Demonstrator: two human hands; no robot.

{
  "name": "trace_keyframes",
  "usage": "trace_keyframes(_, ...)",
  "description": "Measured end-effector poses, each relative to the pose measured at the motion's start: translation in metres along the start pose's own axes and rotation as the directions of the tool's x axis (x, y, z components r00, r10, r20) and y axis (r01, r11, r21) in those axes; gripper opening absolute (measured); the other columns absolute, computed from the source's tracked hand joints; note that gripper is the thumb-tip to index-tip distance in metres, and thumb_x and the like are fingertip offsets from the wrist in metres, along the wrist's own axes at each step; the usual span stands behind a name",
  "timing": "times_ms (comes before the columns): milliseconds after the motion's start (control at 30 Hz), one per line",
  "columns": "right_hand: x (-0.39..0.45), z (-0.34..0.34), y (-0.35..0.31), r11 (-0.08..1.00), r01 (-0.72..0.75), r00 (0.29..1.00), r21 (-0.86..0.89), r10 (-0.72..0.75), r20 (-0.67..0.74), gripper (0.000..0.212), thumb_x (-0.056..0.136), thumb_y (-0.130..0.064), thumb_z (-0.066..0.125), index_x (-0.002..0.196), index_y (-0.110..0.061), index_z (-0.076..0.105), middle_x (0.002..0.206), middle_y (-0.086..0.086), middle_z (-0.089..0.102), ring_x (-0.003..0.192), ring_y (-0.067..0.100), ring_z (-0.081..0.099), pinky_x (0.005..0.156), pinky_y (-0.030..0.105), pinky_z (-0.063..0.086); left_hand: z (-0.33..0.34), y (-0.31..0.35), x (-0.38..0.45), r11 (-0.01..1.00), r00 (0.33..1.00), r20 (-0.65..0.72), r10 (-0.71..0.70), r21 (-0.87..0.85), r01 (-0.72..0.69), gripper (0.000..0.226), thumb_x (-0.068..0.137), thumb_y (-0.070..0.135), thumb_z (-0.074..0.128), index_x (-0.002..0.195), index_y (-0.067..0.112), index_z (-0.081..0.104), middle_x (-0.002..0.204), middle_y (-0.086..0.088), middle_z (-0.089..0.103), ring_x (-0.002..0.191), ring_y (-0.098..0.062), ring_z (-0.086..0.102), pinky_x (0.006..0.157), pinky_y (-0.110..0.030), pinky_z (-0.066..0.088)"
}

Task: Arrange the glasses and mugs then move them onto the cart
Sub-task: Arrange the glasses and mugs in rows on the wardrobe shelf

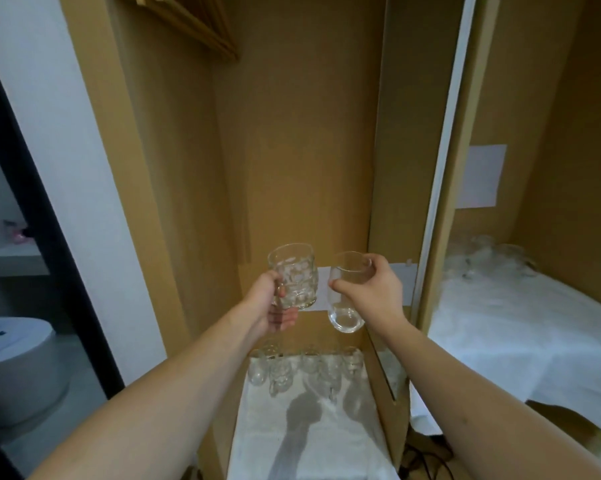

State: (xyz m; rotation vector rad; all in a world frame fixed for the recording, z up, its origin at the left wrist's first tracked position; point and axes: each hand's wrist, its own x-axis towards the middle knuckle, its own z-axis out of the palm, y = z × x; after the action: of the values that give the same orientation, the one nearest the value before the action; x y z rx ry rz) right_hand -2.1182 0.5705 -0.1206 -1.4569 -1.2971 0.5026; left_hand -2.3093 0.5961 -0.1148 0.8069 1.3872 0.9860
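Note:
My left hand (270, 306) grips the handle of a clear dimpled glass mug (293, 275), held upright in the air. My right hand (375, 289) holds a smooth stemless glass (345, 306) from the side, tilted slightly, just right of the mug. Both are raised in front of a brown cardboard wall. Below them, several clear glasses and mugs (306, 367) stand in a row at the far end of a white cloth (309, 445) on a narrow surface.
Cardboard panels (292, 150) enclose the narrow surface at the left, back and right. To the right, a second white-covered surface (520, 327) carries more glassware (489, 258) at its far end. A dark door frame (49, 237) stands at the left. Cables (427, 455) lie on the floor.

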Motion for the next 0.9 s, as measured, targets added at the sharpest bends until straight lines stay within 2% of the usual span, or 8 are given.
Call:
trace_keyframes(100,-0.011,-0.040,0.004,1.000,0.015,1.000,0.024,-0.015,-0.015,0.074,0.065,-0.040,0.090,0.127,-0.023,0.053,0.102,-0.018,0.062,0.095,0.003,0.060,0.075,0.020,0.050,0.030,-0.004,-0.024,0.999,0.999,-0.015,0.042,0.010,-0.042,0.031,0.096,0.039,0.046,0.076,0.016,0.049,0.087,-0.023,0.066,0.072,-0.029,0.064,0.062,-0.037,0.057)
trace_keyframes(167,-0.019,-0.074,0.010,1.000,0.012,1.000,0.016,-0.011,-0.024,0.068,0.065,-0.038,0.090,0.121,-0.026,0.054,0.095,-0.020,0.060,0.088,-0.002,0.057,0.070,0.017,0.046,0.057,-0.007,-0.043,0.999,0.999,-0.005,0.040,0.006,-0.040,0.030,0.096,0.039,0.046,0.078,0.015,0.049,0.088,-0.023,0.066,0.074,-0.030,0.064,0.063,-0.037,0.057)
trace_keyframes(267,-0.030,-0.128,0.024,1.000,-0.013,0.999,0.023,0.014,-0.041,0.074,0.063,-0.040,0.092,0.125,-0.024,0.054,0.101,-0.014,0.062,0.093,0.008,0.062,0.081,0.027,0.053,0.100,-0.015,-0.075,1.000,1.000,0.007,0.021,-0.007,-0.021,0.030,0.097,0.038,0.046,0.079,0.014,0.050,0.091,-0.025,0.067,0.077,-0.032,0.065,0.070,-0.041,0.057)
trace_keyframes(333,-0.037,-0.163,0.033,0.999,-0.031,0.998,0.020,0.032,-0.057,0.081,0.064,-0.040,0.091,0.132,-0.021,0.052,0.106,-0.009,0.060,0.097,0.011,0.060,0.083,0.030,0.052,0.127,-0.020,-0.096,1.000,1.000,0.019,0.025,0.003,-0.025,0.028,0.098,0.037,0.046,0.081,0.015,0.049,0.089,-0.025,0.066,0.074,-0.031,0.064,0.070,-0.041,0.056)
trace_keyframes(433,-0.047,-0.210,0.049,0.999,-0.033,0.996,0.024,0.035,-0.084,0.080,0.065,-0.039,0.091,0.132,-0.021,0.053,0.106,-0.010,0.059,0.100,0.012,0.059,0.089,0.035,0.053,0.165,-0.031,-0.123,0.999,0.999,0.046,0.029,0.018,-0.030,0.025,0.096,0.035,0.047,0.081,0.015,0.048,0.087,-0.024,0.065,0.067,-0.029,0.063,0.063,-0.039,0.056)
trace_keyframes(600,-0.063,-0.268,0.074,0.997,-0.073,0.993,0.027,0.075,-0.091,0.079,0.063,-0.038,0.092,0.131,-0.024,0.054,0.102,-0.013,0.056,0.102,0.014,0.059,0.093,0.040,0.052,0.217,-0.047,-0.156,0.999,0.997,0.083,0.010,0.034,-0.012,0.025,0.092,0.035,0.051,0.077,0.016,0.048,0.072,-0.022,0.069,0.062,-0.030,0.065,0.063,-0.039,0.058)
trace_keyframes(733,-0.072,-0.296,0.090,0.994,-0.103,0.990,0.037,0.106,-0.089,0.077,0.064,-0.037,0.092,0.130,-0.026,0.054,0.107,-0.008,0.059,0.104,0.015,0.059,0.089,0.036,0.052,0.247,-0.059,-0.169,0.998,0.994,0.107,-0.006,0.058,-0.001,0.027,0.090,0.036,0.052,0.071,0.017,0.050,0.089,-0.027,0.073,0.066,-0.031,0.067,0.070,-0.042,0.060)
trace_keyframes(900,-0.065,-0.313,0.109,0.988,-0.149,0.983,0.048,0.153,-0.105,0.079,0.065,-0.037,0.092,0.132,-0.024,0.053,0.110,-0.005,0.059,0.104,0.016,0.058,0.087,0.032,0.049,0.272,-0.061,-0.169,0.995,0.992,0.128,-0.021,0.097,0.008,0.027,0.088,0.036,0.053,0.071,0.016,0.051,0.099,-0.029,0.073,0.075,-0.034,0.070,0.064,-0.039,0.061)
